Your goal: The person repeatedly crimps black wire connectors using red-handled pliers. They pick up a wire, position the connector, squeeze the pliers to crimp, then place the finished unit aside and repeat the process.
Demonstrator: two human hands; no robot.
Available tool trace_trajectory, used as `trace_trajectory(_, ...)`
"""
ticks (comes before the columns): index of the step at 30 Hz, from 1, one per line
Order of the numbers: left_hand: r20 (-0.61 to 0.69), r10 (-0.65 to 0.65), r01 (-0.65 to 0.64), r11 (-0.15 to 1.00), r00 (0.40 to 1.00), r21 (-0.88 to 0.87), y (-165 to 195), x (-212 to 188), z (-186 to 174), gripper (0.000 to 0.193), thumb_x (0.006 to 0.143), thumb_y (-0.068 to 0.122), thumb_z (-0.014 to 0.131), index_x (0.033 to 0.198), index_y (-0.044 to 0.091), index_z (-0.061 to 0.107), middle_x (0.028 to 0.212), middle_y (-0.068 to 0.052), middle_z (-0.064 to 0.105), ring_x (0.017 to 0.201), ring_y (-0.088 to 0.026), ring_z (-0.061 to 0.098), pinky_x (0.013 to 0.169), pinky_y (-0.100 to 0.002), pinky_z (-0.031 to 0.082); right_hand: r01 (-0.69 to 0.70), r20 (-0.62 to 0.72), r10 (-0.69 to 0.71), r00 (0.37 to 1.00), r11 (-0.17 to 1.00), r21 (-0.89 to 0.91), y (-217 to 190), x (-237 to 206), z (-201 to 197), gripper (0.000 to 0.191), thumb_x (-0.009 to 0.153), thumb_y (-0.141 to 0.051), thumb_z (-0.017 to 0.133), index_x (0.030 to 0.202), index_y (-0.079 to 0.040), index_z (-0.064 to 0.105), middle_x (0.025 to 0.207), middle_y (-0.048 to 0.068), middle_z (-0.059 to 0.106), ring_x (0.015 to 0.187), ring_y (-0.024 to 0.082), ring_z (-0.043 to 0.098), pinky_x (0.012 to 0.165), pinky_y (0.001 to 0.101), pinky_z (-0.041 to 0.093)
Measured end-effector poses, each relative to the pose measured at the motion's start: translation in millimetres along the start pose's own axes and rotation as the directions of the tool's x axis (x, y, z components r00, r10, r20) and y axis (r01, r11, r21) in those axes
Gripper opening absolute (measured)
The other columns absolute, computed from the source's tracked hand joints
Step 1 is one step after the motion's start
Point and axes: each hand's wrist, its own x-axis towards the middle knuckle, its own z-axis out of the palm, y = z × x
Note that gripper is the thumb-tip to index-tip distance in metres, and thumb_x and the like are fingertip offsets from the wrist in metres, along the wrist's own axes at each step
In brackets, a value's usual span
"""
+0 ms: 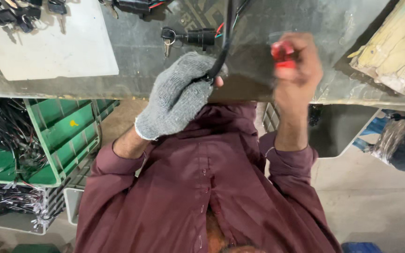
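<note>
Where the gloved left hand (179, 96) closes its grip, a black cable (222, 51) is pinched at the fingertips, just at the near edge of the surface (141, 51). That cable is thin, dark and glossy, running away across the top and out of view. Beside it, the bare right hand (296, 70) is closed tight around a small red tool (282, 55), blurred, its shape unclear. Beyond them lies a black ignition switch (198, 36) with keys and coloured wires, a white board (48, 42) and yellowish cloth (394, 47). Below the grey, worn surface, green crates (66, 136) hold bundled wires above a concrete floor (376, 197).
</note>
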Motion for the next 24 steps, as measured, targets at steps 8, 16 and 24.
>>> trace_trajectory(8,-0.049,-0.338,0.305,0.896,0.94,-0.321,18,-11,25,0.038,0.113,0.023,0.05,0.146,0.005,0.045,0.107,-0.003,0.062,0.08,-0.007,0.056,0.076,-0.024,0.05,0.283,0.034,-0.282,0.959,0.959,-0.014,-41,14,24,0.031,0.079,0.006,0.073,0.108,-0.002,0.066,0.109,0.015,0.069,0.102,0.036,0.067,0.087,0.0418,0.054)
trace_trajectory(16,-0.061,-0.405,0.358,0.862,0.912,-0.359,23,-27,20,0.042,0.119,0.027,0.047,0.153,0.005,0.038,0.102,-0.004,0.061,0.078,-0.006,0.054,0.068,-0.019,0.046,0.252,0.008,-0.252,0.968,0.968,0.002,-65,34,18,0.035,0.085,0.012,0.065,0.118,-0.001,0.064,0.126,0.012,0.07,0.133,0.033,0.065,0.11,0.0421,0.056)
trace_trajectory(24,0.066,-0.64,0.608,0.685,0.765,-0.402,16,-16,17,0.054,0.115,0.021,0.047,0.163,0.0,0.036,0.098,-0.006,0.06,0.075,-0.009,0.047,0.066,-0.022,0.04,0.288,0.171,-0.25,0.953,0.921,-0.263,-49,26,24,0.031,0.076,-0.018,0.09,0.09,-0.006,0.065,0.087,0.008,0.066,0.085,0.028,0.067,0.063,0.0426,0.049)
